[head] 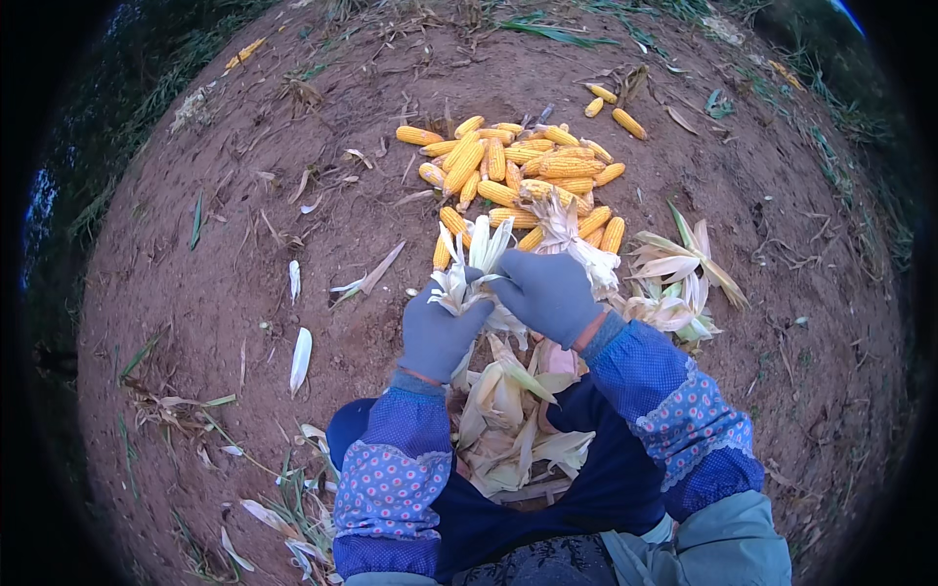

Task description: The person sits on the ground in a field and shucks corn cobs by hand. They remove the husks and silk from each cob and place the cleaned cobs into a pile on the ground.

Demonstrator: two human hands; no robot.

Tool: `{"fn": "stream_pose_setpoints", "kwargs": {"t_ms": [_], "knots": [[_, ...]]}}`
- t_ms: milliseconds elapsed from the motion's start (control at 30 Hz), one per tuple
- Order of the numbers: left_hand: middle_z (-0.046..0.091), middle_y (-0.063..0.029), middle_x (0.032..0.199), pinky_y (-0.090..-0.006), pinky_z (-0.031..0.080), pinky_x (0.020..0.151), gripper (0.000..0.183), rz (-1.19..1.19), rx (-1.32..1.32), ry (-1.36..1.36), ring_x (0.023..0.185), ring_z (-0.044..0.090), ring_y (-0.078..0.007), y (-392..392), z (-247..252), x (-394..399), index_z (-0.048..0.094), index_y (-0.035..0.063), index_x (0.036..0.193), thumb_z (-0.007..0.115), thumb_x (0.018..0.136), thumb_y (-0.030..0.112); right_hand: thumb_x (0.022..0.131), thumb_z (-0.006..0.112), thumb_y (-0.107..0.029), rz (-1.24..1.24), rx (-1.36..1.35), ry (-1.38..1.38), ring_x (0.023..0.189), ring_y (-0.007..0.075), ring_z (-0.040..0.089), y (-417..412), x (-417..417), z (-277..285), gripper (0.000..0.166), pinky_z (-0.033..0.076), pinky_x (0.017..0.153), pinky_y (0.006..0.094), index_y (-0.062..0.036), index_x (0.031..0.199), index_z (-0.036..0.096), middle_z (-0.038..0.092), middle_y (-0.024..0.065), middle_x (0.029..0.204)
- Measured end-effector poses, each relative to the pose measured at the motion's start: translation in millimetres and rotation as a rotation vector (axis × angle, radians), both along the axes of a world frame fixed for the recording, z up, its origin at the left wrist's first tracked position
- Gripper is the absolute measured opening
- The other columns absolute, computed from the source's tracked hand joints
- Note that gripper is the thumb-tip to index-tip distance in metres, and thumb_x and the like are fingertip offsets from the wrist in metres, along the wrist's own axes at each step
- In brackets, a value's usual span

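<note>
Both of my hands wear grey gloves and meet over a bundle of pale corn husks [456, 291]. My left hand [440, 329] grips the bundle from below and to the left. Against its upper right side, my right hand [548, 297] pinches the husk strips with curled fingers. Whether a cob is inside the bundle is hidden. Just beyond my hands lies a heap of husked yellow corn cobs [498, 193]. Peeled-back husks [564, 234] hang from one cob at the heap's near edge. Between my legs sits a pile of dry husks [506, 410].
More husks [681, 278] lie right of my hands on the bare soil [220, 308]. A few loose cobs [629, 124] rest beyond the heap. Torn husk pieces [300, 360] and leafy scraps [293, 513] are scattered at left. Grass and plants [117, 146] border the ground.
</note>
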State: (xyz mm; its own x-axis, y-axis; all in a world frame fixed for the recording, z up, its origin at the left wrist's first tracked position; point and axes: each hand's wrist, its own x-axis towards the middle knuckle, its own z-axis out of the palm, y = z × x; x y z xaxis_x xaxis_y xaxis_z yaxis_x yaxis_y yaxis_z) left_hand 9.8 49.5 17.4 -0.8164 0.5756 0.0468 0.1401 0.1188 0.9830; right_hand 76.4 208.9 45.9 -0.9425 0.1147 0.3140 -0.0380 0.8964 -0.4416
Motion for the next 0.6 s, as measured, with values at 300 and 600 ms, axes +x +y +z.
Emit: {"fn": "stream_pose_setpoints", "kwargs": {"t_ms": [300,600], "knots": [[0.067,-0.0066,0.086,-0.0282,0.051,0.067,0.03,0.212,-0.045,0.205,0.076,0.064,-0.0137,4.7,-19.2,-0.6,0.065,0.0039,0.102,0.073,0.076,0.016,0.083,0.063,-0.033,0.212,-1.014,-0.43,0.06,0.0086,0.055,4.4,-0.8,-6.0,0.029,0.047,0.054,0.0234,-0.0047,0.086,0.067,0.058,0.0016,0.068],[0.062,-0.0092,0.102,-0.0283,0.05,0.079,0.046,0.006,0.239,-0.222,0.093,0.059,-0.0137,1.8,-11.9,-6.0,0.056,-0.002,0.116,0.074,0.078,0.015,0.093,0.053,-0.025,0.051,-1.36,-0.56,0.059,0.007,0.055,3.8,1.0,2.6,0.024,0.043,0.045,0.0215,-0.0026,0.092,0.062,0.058,0.0016,0.075]]}}
